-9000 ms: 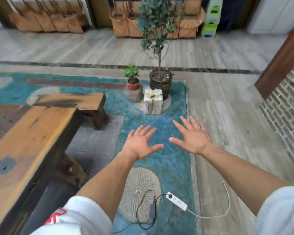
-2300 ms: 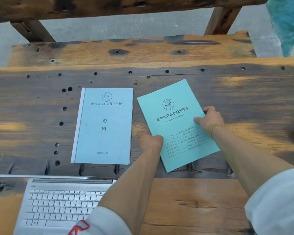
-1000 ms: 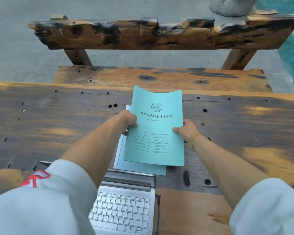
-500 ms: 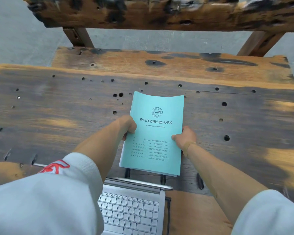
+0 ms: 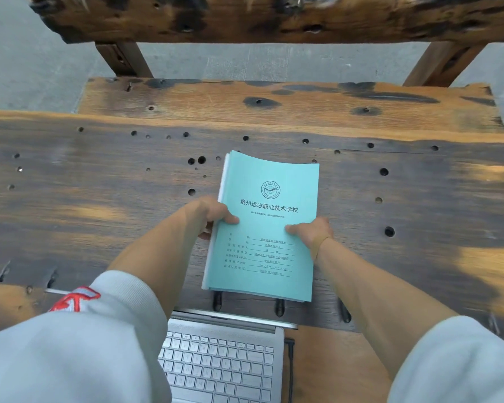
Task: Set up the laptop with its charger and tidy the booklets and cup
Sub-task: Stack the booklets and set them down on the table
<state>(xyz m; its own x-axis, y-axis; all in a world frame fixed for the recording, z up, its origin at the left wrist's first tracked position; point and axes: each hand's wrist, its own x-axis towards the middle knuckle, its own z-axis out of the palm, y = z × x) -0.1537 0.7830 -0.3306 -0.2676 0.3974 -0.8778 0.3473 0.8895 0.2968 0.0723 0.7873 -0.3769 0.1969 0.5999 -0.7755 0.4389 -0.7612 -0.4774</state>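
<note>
On the pitted dark wooden table (image 5: 99, 199), left hand (image 5: 216, 218) and right hand (image 5: 310, 231) are pinching stacked teal paper booklets (image 5: 268, 228), thumbs on top. Silver laptop keyboard (image 5: 221, 362) is sitting just below, sleeves covering part.

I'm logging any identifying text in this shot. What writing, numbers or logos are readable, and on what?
"贵州远志职业技术学校": large title on the teal booklet cover.
Round emblem above the title: its ring lettering is too small to read.
Small line under the title: blurred.
Form rows lower on the cover: too small to read.
Red mark on the left sleeve: partly cut off, unreadable.
Laptop key legends: too blurred.
</note>
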